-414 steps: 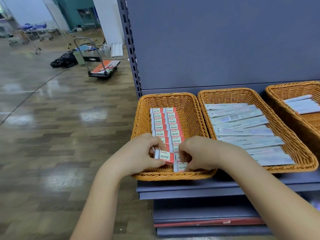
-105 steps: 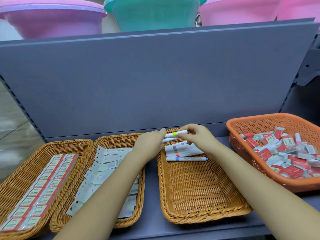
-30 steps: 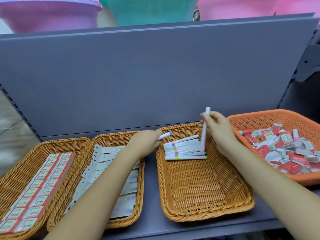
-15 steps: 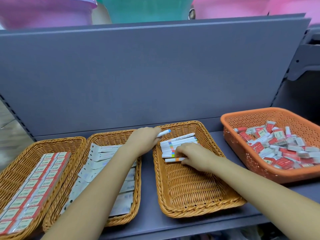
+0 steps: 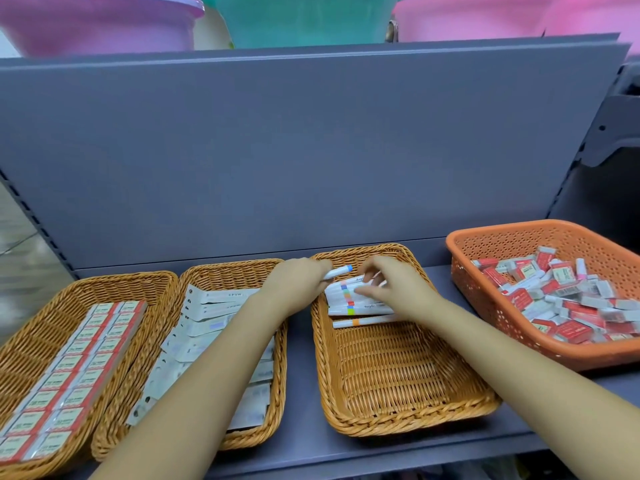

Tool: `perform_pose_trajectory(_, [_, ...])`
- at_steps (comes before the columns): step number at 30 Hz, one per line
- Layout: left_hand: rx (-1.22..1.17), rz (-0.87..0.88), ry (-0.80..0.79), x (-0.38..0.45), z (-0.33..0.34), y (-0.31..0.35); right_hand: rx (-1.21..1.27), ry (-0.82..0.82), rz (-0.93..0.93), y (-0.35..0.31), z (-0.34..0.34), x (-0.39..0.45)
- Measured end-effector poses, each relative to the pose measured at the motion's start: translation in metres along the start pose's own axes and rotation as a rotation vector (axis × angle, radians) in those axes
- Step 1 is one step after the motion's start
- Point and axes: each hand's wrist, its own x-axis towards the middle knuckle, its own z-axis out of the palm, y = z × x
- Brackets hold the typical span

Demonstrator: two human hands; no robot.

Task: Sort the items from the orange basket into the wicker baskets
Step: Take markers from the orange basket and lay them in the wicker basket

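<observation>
The orange basket [image 5: 512, 244] stands at the right of the shelf, full of red-and-white eraser boxes [image 5: 568, 306] and other small items. Three wicker baskets line the shelf: the left wicker basket [image 5: 45, 306] holds rows of eraser boxes, the middle wicker basket [image 5: 228, 271] flat white packets, the right wicker basket [image 5: 391, 386] a stack of white markers [image 5: 346, 299] at its far end. My left hand [image 5: 298, 282] grips a blue-tipped white marker [image 5: 341, 271] above that stack. My right hand [image 5: 394, 285] lies on the stack with curled fingers touching the markers.
A grey back panel [image 5: 311, 150] rises behind the baskets. Pink, purple and teal plastic tubs [image 5: 304, 19] stand on the shelf above. The grey shelf edge [image 5: 346, 459] runs along the front. A dark upright post [image 5: 609, 168] is at the right.
My right hand has moved up from the orange-banded marker at the front of the stack onto the stack's top. My left hand still holds the blue-tipped marker in place.
</observation>
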Motion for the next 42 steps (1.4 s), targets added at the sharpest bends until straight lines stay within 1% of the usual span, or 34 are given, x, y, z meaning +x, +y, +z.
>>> perform_pose_trajectory(1, [0.003, 0.010, 0.000, 0.000, -0.001, 0.001, 0.086, 0.036, 0.007, -0.004, -0.004, 0.003])
perform_pose_trajectory(3, [0.000, 0.027, 0.000, 0.001, -0.002, 0.005, 0.187, 0.031, 0.010, -0.014, -0.008, 0.008])
perform_pose_trajectory(6, [0.000, 0.041, 0.009, 0.002, -0.003, 0.007, 0.240, 0.022, 0.007, -0.020, -0.008, 0.013])
perform_pose_trajectory(9, [-0.001, 0.038, -0.001, 0.000, -0.004, 0.004, 0.235, 0.035, 0.034, -0.013, -0.015, 0.012])
perform_pose_trajectory(12, [-0.020, 0.031, -0.008, -0.002, -0.005, 0.001, 0.102, 0.029, 0.032, -0.002, -0.026, 0.010])
perform_pose_trajectory(16, [-0.047, 0.050, -0.003, 0.000, -0.004, 0.007, -0.234, -0.048, -0.122, -0.006, -0.024, 0.009])
perform_pose_trajectory(18, [-0.050, 0.069, -0.005, 0.002, -0.003, 0.010, -0.369, -0.062, -0.200, -0.014, -0.021, 0.010])
perform_pose_trajectory(20, [-0.065, 0.077, -0.015, 0.004, -0.002, 0.010, -0.463, -0.054, -0.236, -0.015, -0.020, 0.010])
perform_pose_trajectory(22, [-0.072, 0.075, -0.027, 0.004, 0.000, 0.008, -0.493, -0.046, -0.210, -0.009, -0.025, 0.006])
perform_pose_trajectory(28, [-0.088, 0.034, -0.015, -0.001, 0.004, -0.005, -0.470, -0.060, -0.090, 0.021, -0.045, -0.018])
perform_pose_trajectory(30, [-0.092, 0.018, -0.005, -0.002, 0.003, -0.009, -0.470, -0.107, -0.080, 0.024, -0.042, -0.024])
perform_pose_trajectory(33, [-0.091, 0.018, 0.008, -0.002, 0.002, -0.010, -0.517, -0.242, -0.098, 0.022, -0.024, -0.028])
perform_pose_trajectory(35, [-0.092, 0.020, 0.019, -0.002, 0.001, -0.007, -0.529, -0.289, -0.092, 0.021, -0.012, -0.028])
perform_pose_trajectory(39, [-0.093, 0.051, 0.026, -0.003, 0.001, 0.000, -0.550, -0.274, -0.057, 0.020, -0.004, -0.029])
perform_pose_trajectory(42, [-0.095, 0.066, 0.029, -0.003, 0.003, 0.004, -0.611, -0.277, -0.061, 0.019, 0.002, -0.033])
